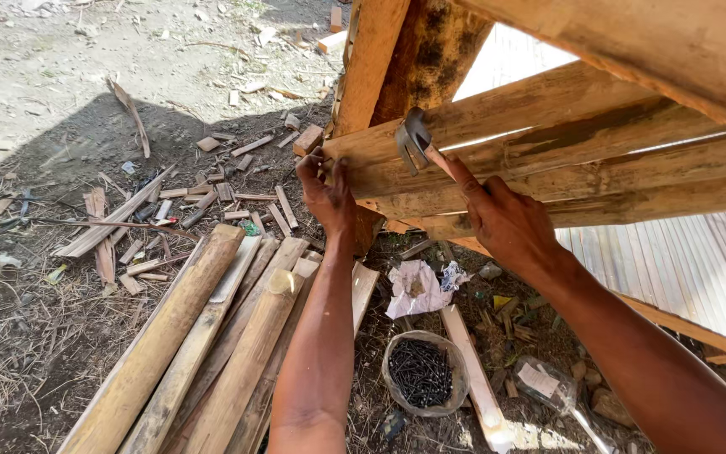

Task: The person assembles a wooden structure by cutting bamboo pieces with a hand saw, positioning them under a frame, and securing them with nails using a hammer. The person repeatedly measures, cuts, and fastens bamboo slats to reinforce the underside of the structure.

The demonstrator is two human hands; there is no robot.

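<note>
My right hand grips the handle of a claw hammer, forefinger laid along the shaft, with the metal head against a horizontal bamboo slat. My left hand pinches at the left end of the slats beside an upright wooden post; whether it holds a nail I cannot tell. The slats form a slatted frame running to the right.
Several split bamboo lengths lie on the dirt below. A plastic bag of dark nails sits near a crumpled white paper. Wood offcuts litter the ground. Corrugated metal sheeting lies at right.
</note>
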